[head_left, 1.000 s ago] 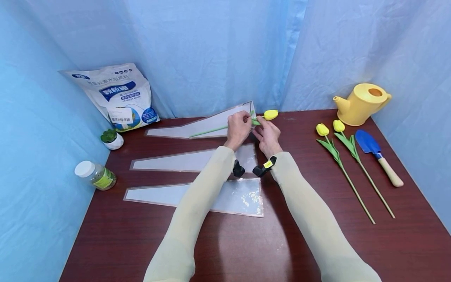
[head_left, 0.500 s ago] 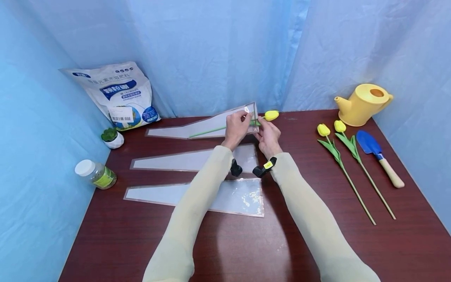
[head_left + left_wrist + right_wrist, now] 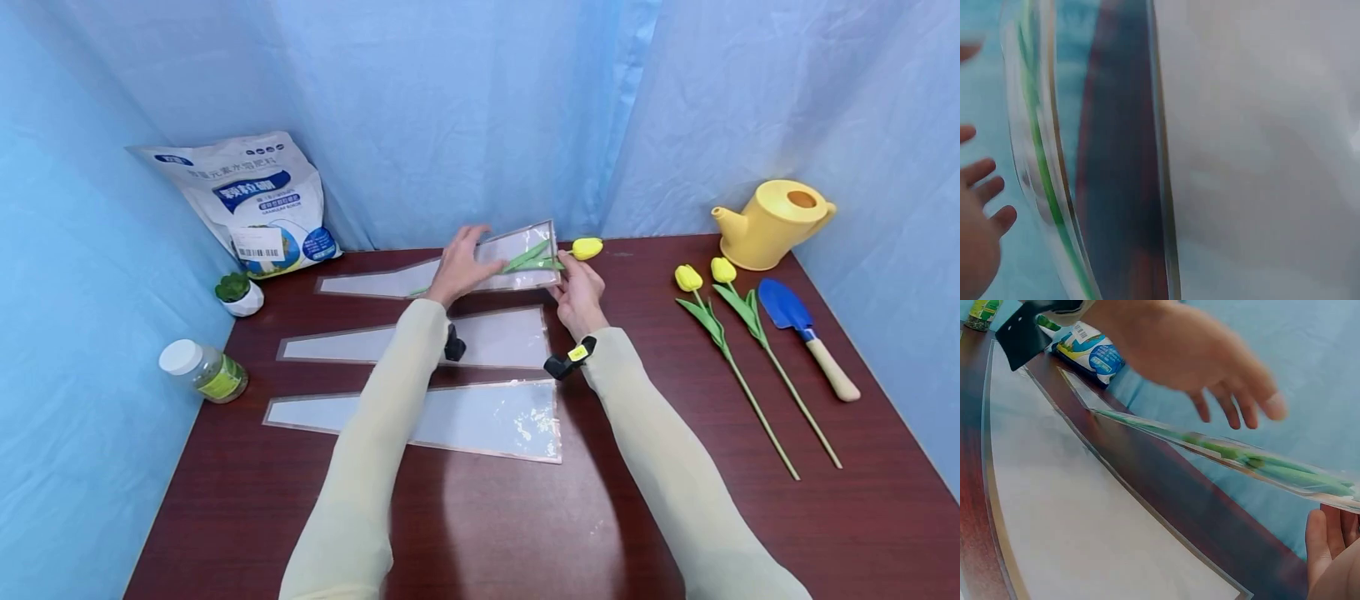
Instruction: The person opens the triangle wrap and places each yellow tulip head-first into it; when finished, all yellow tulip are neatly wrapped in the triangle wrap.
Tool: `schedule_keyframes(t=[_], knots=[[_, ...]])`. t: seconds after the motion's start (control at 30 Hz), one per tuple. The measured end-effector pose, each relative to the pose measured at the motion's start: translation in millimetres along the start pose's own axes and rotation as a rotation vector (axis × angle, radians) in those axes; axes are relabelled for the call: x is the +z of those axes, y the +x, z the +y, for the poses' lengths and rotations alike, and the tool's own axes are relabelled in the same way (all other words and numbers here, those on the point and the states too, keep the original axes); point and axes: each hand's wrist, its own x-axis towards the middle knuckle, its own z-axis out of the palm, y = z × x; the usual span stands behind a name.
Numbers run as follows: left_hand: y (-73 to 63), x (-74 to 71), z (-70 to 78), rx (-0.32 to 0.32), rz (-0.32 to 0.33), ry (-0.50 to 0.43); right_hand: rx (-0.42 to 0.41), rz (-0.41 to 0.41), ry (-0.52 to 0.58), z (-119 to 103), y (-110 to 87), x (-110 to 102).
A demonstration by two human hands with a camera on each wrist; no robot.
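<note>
A yellow tulip (image 3: 587,248) lies in the rearmost flower sleeve (image 3: 517,242), a long tapered clear-and-white wrapper. Its green leaves show through the clear front, and the bloom sticks out past the wide mouth on the right. My right hand (image 3: 580,296) is at that mouth and pinches the stem beside the sleeve's edge, keeping this end raised; the exact finger contact is partly hidden. Over the middle of the sleeve, my left hand (image 3: 461,265) has its fingers spread and grips nothing. In the right wrist view, the left hand (image 3: 1191,356) hovers above the raised sleeve.
Two more flower sleeves (image 3: 495,417) lie flat in front. To the right are two tulips (image 3: 738,367), a blue trowel (image 3: 783,304) and a yellow watering can (image 3: 772,221). A fertilizer bag (image 3: 255,208), a small potted succulent (image 3: 240,296) and a capped jar (image 3: 206,372) stand left.
My left hand has let go of the sleeve's mouth and moved left along it, fingers spreading. The leaves now show inside the clear front. My right hand, tulip and sleeve have shifted slightly right.
</note>
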Motion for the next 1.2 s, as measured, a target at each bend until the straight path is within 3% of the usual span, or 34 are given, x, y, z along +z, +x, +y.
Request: schedule_keyframes(t=[0.13,0.3,0.63,0.97,1.2], knots=[[-0.3,-4.1,-16.7,0.051,-0.184,0.12,0.007,-0.008,0.01,-0.3,0.3,-0.9],[-3.0,-3.2,-27.5,0.047,-0.264,0.2,0.018,-0.023,0.015,-0.1,-1.6,-0.9],[-1.8,-3.1,-29.4,0.079,-0.24,0.336,-0.005,-0.005,-0.001,-3.2,-0.4,-6.6],[0.1,-7.3,-24.3,0.127,-0.203,0.344,-0.034,0.027,0.017,-4.2,1.4,-7.3],[-0.6,-5.9,-25.1,0.121,-0.208,0.319,-0.065,-0.017,-0.065,-10.5,2.7,-11.4]])
